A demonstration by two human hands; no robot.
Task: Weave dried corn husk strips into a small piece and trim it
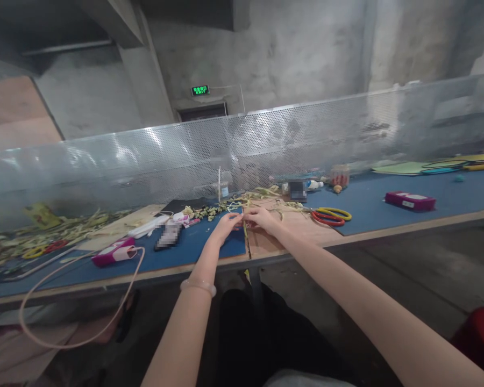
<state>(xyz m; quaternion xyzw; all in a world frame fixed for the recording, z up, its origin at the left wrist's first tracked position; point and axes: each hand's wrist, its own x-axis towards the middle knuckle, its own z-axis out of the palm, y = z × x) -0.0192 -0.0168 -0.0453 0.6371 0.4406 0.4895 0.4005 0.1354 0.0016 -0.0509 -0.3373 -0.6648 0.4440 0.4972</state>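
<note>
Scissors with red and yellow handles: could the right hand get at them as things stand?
Probably yes: the scissors lie to the right of the right hand, their handles uncovered, though that hand is busy close to the left hand.

Open board (304, 228) separates the right hand (262, 219) from obstructing scissors (326, 222).

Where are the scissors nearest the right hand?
Head view: right of the right hand, the scissors lie at the brown board's right edge.

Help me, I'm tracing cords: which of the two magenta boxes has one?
The left magenta box: a pale cord loops from its right end. The right magenta box shows none.
</note>
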